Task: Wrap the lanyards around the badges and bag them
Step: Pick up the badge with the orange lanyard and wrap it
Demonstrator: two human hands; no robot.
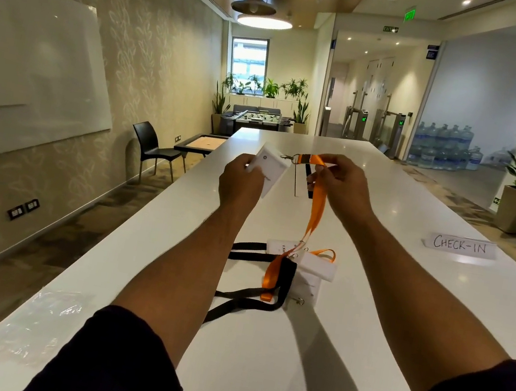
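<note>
1. A long white table (349, 315) fills the middle of the view and runs away from the person towards the far end of the room.
2. Both arms reach forward above the table, with dark sleeves (124, 361) pushed up near the elbows.
3. Clear plastic bags (34, 324) lie flat on the table near its left edge, close to the person.
4. A pile of badges (316, 267) with black lanyards (248, 300) lies on the table between the two arms.
5. A folded paper sign (459, 245) with the words "CHECK-IN" stands on the table at the right.
6. The left hand (240, 182) is closed around the lower edge of a white badge (271, 170) and holds it in the air above the table.
7. The right hand (341, 186) pinches the orange lanyard (315, 212) between thumb and fingers, just beside the metal clip (287, 157) that joins it to the badge.
8. From the right hand the orange lanyard hangs down, and its lower end rests on the pile.
</note>
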